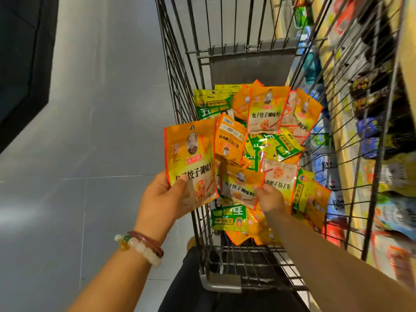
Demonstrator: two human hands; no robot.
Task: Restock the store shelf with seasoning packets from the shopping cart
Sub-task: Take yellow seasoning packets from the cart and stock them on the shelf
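A wire shopping cart [180, 86] stands before me with a heap of orange and green seasoning packets [267, 122] in its basket. My left hand [164, 197] grips an orange packet [191, 158] by its lower edge, upright over the cart's left wall. My right hand [270, 199] reaches into the basket and pinches another orange packet [240, 185] at its right corner, lifted slightly over the pile. A store shelf [369, 122] with packaged goods runs along the right, seen through the cart's right wall.
Grey tiled floor [101, 131] stretches to the left of the cart. A dark fixture [22, 64] juts in at the upper left. My dark-trousered legs [186, 289] stand at the cart's near end. Beaded bracelets [139, 246] circle my left wrist.
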